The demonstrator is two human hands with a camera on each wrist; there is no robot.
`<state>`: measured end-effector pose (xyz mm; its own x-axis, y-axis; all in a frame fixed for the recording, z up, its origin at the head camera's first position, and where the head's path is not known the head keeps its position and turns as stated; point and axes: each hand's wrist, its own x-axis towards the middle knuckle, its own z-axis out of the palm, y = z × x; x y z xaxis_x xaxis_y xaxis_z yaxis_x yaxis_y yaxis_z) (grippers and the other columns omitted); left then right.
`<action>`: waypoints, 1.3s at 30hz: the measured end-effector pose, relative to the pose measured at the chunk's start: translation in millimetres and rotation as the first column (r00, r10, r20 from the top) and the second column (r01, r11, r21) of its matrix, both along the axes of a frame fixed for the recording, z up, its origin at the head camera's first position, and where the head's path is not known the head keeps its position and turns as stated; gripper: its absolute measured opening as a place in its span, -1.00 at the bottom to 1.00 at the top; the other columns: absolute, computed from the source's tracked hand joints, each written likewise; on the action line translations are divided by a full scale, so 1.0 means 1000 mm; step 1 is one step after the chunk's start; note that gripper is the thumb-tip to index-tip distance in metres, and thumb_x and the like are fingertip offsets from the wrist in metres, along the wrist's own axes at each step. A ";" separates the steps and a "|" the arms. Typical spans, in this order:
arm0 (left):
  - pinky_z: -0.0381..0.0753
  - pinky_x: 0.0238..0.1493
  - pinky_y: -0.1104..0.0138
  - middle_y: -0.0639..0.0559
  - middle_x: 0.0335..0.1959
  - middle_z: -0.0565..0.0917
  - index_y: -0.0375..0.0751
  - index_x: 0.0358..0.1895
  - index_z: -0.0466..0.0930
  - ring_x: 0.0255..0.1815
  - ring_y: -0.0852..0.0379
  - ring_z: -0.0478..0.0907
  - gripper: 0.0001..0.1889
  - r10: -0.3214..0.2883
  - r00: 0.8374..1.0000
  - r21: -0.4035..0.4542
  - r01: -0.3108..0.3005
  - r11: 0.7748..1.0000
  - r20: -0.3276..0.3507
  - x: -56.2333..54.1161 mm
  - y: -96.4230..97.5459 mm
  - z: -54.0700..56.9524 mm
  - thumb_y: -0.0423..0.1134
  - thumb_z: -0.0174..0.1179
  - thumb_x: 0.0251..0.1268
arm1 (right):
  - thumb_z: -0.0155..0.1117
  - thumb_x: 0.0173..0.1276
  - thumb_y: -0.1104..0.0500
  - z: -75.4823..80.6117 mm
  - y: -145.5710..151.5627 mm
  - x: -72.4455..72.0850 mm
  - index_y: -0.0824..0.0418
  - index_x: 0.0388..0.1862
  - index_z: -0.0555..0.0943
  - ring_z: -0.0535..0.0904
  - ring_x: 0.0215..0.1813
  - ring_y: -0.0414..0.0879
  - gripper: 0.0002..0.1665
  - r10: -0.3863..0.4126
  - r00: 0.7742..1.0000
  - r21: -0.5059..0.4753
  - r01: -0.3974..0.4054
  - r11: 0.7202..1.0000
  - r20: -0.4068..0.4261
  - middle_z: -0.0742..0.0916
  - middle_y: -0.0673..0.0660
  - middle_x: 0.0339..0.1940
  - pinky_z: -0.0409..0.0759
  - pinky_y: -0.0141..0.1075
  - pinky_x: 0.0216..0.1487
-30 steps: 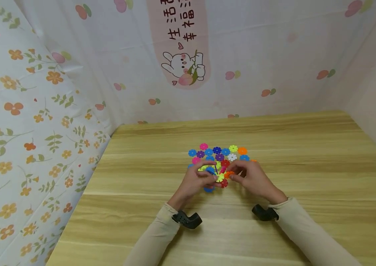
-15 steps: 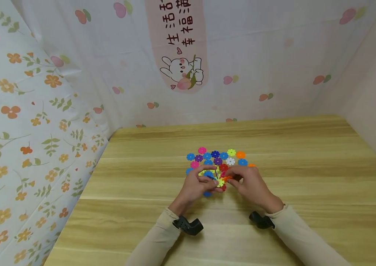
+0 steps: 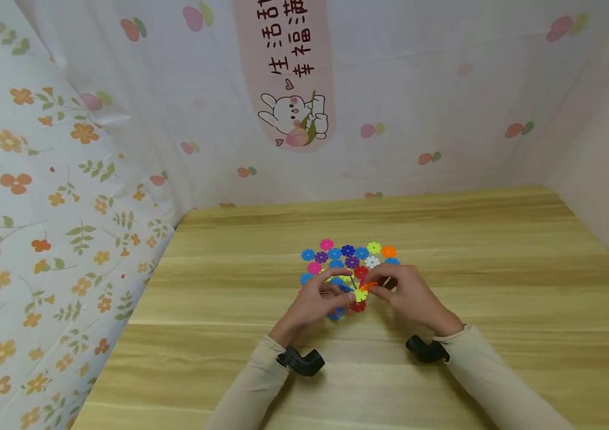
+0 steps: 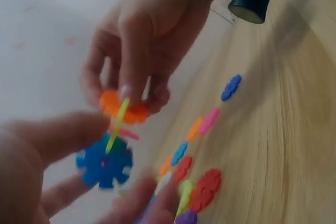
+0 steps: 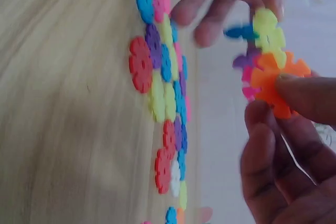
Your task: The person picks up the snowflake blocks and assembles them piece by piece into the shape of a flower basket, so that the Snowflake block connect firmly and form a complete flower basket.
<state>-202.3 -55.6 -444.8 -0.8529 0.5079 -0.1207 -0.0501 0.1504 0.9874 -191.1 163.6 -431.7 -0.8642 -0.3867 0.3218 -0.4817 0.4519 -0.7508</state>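
Note:
My left hand (image 3: 312, 304) pinches a small cluster of slotted plastic snowflake discs above the table. The cluster has a yellow disc (image 5: 269, 34), a blue disc (image 4: 105, 163), a purple disc (image 5: 243, 60) and a pink disc (image 5: 248, 83). An orange snowflake disc (image 5: 266, 85) is pinched between thumb and fingers of my right hand (image 3: 414, 295). Its edge meets the yellow disc's edge, the two standing crosswise in the left wrist view. The left thumb lies right at the yellow disc, and its other fingers reach around behind the cluster.
Loose snowflake discs in many colours lie under and beyond the hands, among them a red disc (image 5: 140, 64), a white disc (image 3: 372, 262) and a dark blue disc (image 3: 348, 250). The wooden table (image 3: 218, 358) ends at a printed cloth (image 3: 202, 119) behind.
The orange disc has turned from showing its face to edge-on, against the yellow disc. Both hands stay close together; the head view has tilted up slightly.

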 end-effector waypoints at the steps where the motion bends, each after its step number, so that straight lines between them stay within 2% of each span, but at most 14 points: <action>1: 0.57 -0.18 0.03 -0.21 -0.10 0.60 0.20 0.20 0.41 -0.14 -0.20 0.58 -0.52 -0.013 1.000 -0.002 0.013 1.000 -0.010 0.000 -0.001 0.001 -0.18 0.26 0.20 | 0.32 0.16 0.39 0.000 0.002 0.000 0.04 -0.32 0.66 0.54 -0.36 -0.21 -0.76 0.004 1.000 -0.007 -0.004 1.000 0.029 0.67 -0.12 -0.35 0.57 -0.30 -0.39; 4: 0.56 -0.09 0.12 -0.22 0.06 0.48 0.06 0.27 0.36 0.03 -0.16 0.49 -0.44 -0.069 0.996 0.050 0.071 0.996 -0.049 0.003 0.000 0.008 -0.30 0.26 0.18 | 0.29 0.20 0.39 0.000 0.005 -0.001 0.05 -0.31 0.66 0.56 -0.32 -0.14 -0.77 0.038 0.993 -0.043 -0.033 0.999 0.110 0.67 -0.08 -0.32 0.59 -0.28 -0.34; 7: 0.55 -0.05 0.17 -0.27 0.09 0.45 -0.15 0.30 0.32 0.04 -0.14 0.47 -0.39 -0.117 0.987 0.117 0.131 0.985 -0.113 0.007 0.004 0.017 -0.42 0.26 0.14 | 0.26 0.22 0.39 0.002 0.004 -0.002 0.09 -0.30 0.66 0.58 -0.29 -0.09 -0.80 0.075 0.982 -0.094 -0.060 0.994 0.174 0.67 -0.02 -0.31 0.61 -0.28 -0.27; 10: 0.57 -0.09 0.18 -0.22 0.06 0.47 -0.24 0.25 0.35 -0.03 -0.08 0.51 -0.41 -0.110 0.979 0.126 0.132 0.983 -0.170 0.011 0.009 0.021 -0.47 0.27 0.10 | 0.24 0.22 0.43 0.015 0.000 0.004 0.19 -0.27 0.64 0.58 -0.27 -0.01 -0.82 0.077 0.975 -0.123 -0.052 0.991 0.208 0.67 0.07 -0.29 0.61 -0.29 -0.25; 13: 0.57 -0.11 0.19 -0.18 0.04 0.49 -0.23 0.20 0.40 -0.05 -0.04 0.53 -0.46 -0.079 0.981 0.116 0.101 0.988 -0.179 0.012 0.011 0.023 -0.47 0.28 0.10 | 0.23 0.20 0.47 0.028 -0.001 0.010 0.30 -0.23 0.62 0.57 -0.28 0.09 -0.82 0.055 0.977 -0.120 -0.030 0.992 0.207 0.66 0.18 -0.28 0.61 -0.29 -0.28; 15: 0.56 -0.10 0.20 -0.19 0.05 0.48 -0.20 0.20 0.41 -0.04 -0.04 0.53 -0.46 -0.069 0.983 0.103 0.087 0.991 -0.169 0.013 0.010 0.024 -0.45 0.29 0.10 | 0.23 0.21 0.47 0.026 0.006 0.008 0.32 -0.20 0.61 0.57 -0.29 0.11 -0.81 0.027 0.980 -0.104 -0.006 0.995 0.195 0.66 0.21 -0.27 0.61 -0.27 -0.31; 20: 0.55 -0.12 0.22 -0.20 0.07 0.48 -0.18 0.17 0.43 -0.05 -0.07 0.50 -0.48 -0.051 0.985 0.078 0.064 0.995 -0.165 0.013 0.006 0.023 -0.40 0.32 0.09 | 0.25 0.23 0.40 0.006 0.039 -0.007 0.20 -0.23 0.60 0.60 -0.30 0.06 -0.83 -0.037 0.982 -0.035 0.045 0.998 0.185 0.66 0.18 -0.26 0.61 -0.23 -0.37; 24: 0.56 -0.15 0.23 -0.17 0.03 0.50 -0.25 0.15 0.43 -0.07 -0.05 0.51 -0.50 -0.047 0.983 0.068 0.060 0.996 -0.178 0.012 0.003 0.022 -0.40 0.31 0.09 | 0.25 0.22 0.40 0.006 0.056 -0.012 0.23 -0.25 0.59 0.60 -0.31 0.01 -0.86 -0.024 0.977 0.057 0.013 0.998 0.213 0.66 0.17 -0.26 0.60 -0.26 -0.37; 26: 0.56 -0.15 0.23 -0.14 0.02 0.52 -0.27 0.15 0.43 -0.08 -0.03 0.52 -0.49 -0.048 0.982 0.061 0.060 0.996 -0.181 0.011 0.003 0.021 -0.39 0.32 0.09 | 0.25 0.19 0.43 0.006 0.060 -0.016 0.26 -0.25 0.59 0.59 -0.33 -0.05 -0.84 -0.028 0.979 0.124 0.003 0.992 0.200 0.66 0.16 -0.25 0.58 -0.31 -0.40; 29: 0.57 -0.14 0.26 -0.10 0.00 0.53 -0.27 0.15 0.43 -0.07 0.01 0.55 -0.49 -0.050 0.982 0.050 0.061 0.997 -0.184 0.010 0.004 0.019 -0.37 0.33 0.08 | 0.22 0.14 0.47 0.003 0.063 -0.023 0.31 -0.25 0.60 0.54 -0.47 -0.11 -0.80 -0.066 0.985 0.228 0.028 0.973 0.159 0.66 0.20 -0.23 0.54 -0.32 -0.49; 31: 0.57 -0.13 0.26 -0.07 0.01 0.54 -0.25 0.15 0.44 -0.05 0.03 0.55 -0.48 -0.052 0.982 0.042 0.060 0.997 -0.182 0.008 0.004 0.013 -0.37 0.34 0.07 | 0.22 0.10 0.47 0.000 0.063 -0.029 0.34 -0.25 0.61 0.48 -0.51 -0.12 -0.78 -0.101 0.987 0.307 0.059 0.950 0.124 0.66 0.22 -0.22 0.52 -0.28 -0.49; 34: 0.57 -0.13 0.27 -0.02 -0.01 0.53 -0.19 0.15 0.45 -0.05 0.08 0.55 -0.48 -0.053 0.983 0.035 0.060 0.998 -0.177 0.006 0.005 0.003 -0.35 0.35 0.07 | 0.28 0.09 0.42 -0.004 0.063 -0.037 0.38 -0.23 0.63 0.46 -0.47 -0.07 -0.78 -0.130 0.989 0.427 0.086 0.900 0.074 0.65 0.22 -0.24 0.53 -0.16 -0.36; 37: 0.57 -0.12 0.26 0.05 -0.02 0.54 -0.10 0.14 0.47 -0.04 0.12 0.55 -0.49 -0.053 0.983 0.026 0.058 0.998 -0.174 0.004 0.006 -0.004 -0.30 0.37 0.06 | 0.34 0.07 0.36 -0.008 0.063 -0.042 0.40 -0.24 0.65 0.50 -0.29 0.02 -0.77 -0.128 0.992 0.517 0.103 0.850 0.013 0.65 0.21 -0.28 0.52 -0.05 -0.16; 39: 0.56 -0.11 0.27 0.09 -0.03 0.54 -0.04 0.13 0.47 -0.04 0.15 0.55 -0.50 -0.051 0.983 0.021 0.056 0.998 -0.177 0.004 0.007 -0.005 -0.26 0.38 0.06 | 0.33 0.07 0.35 -0.010 0.062 -0.044 0.41 -0.25 0.66 0.52 -0.23 0.07 -0.77 -0.131 0.991 0.541 0.113 0.834 -0.005 0.65 0.21 -0.29 0.51 -0.01 -0.13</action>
